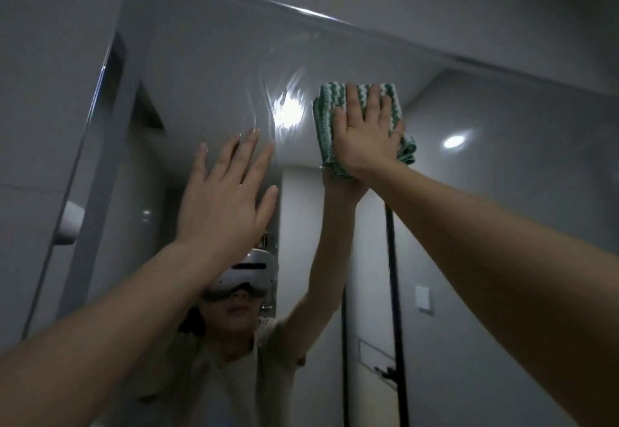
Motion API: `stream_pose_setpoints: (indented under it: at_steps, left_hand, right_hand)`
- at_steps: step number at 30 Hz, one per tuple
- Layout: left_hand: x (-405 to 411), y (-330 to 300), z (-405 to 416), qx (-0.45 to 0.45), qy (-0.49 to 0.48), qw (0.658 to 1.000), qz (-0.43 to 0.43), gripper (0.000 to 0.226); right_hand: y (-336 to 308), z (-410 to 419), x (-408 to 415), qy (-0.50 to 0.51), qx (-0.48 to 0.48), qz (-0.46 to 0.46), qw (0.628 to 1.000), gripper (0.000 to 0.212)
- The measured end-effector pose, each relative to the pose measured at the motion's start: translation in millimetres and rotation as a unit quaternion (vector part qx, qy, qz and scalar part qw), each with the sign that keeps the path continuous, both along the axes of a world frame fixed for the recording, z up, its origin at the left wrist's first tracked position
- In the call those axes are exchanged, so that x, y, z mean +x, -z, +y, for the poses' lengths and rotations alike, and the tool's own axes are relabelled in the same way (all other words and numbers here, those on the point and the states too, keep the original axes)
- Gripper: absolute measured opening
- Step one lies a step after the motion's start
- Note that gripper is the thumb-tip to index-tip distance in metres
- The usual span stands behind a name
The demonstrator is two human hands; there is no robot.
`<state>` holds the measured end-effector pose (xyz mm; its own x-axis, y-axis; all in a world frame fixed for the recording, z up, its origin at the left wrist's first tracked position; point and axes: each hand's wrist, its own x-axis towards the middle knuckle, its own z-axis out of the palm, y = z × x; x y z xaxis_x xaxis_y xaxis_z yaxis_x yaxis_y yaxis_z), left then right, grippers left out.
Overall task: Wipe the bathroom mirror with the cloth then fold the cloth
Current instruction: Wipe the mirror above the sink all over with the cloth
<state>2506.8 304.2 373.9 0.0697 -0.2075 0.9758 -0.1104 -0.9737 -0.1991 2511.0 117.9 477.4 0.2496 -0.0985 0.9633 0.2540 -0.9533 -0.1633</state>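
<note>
Right hand (363,138), fingers flat, presses bunched cloth (330,115) on mirror (214,68) near its top edge; left hand (224,199) open, empty; keep palm pressure even, overlap strokes across the streaks.

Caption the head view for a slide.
Right hand presses a green-and-white cloth flat against the mirror; left hand raised open beside it.

Under my right fingers (371,101) the cloth (326,118) is green with white wavy stripes. Past my left fingertips (251,140) the mirror (207,68) is grey with white glare streaks.
</note>
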Motion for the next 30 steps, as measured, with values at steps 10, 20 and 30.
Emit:
stream_pose_setpoints:
  at_steps: [10, 20, 30]
  left_hand:
    - [-0.7, -61.9, 22.9, 0.034, 0.010, 0.999, -0.018, 0.072]
    - [-2.0, -47.2, 68.5, 0.009, 0.036, 0.999, -0.027, 0.073]
    - [-5.9, -33.2, 88.2, -0.052, 0.025, 0.995, -0.076, 0.076]
  right_hand:
    - [-88.8, 25.6, -7.7, -0.009, 0.056, 0.025, 0.998, 0.053]
    - [-104.9, 90.6, -17.9, 0.011, 0.037, 0.014, 0.999, 0.054]
    - [-75.3, 219.8, -22.0, -0.057, -0.164, -0.053, 0.983, 0.054]
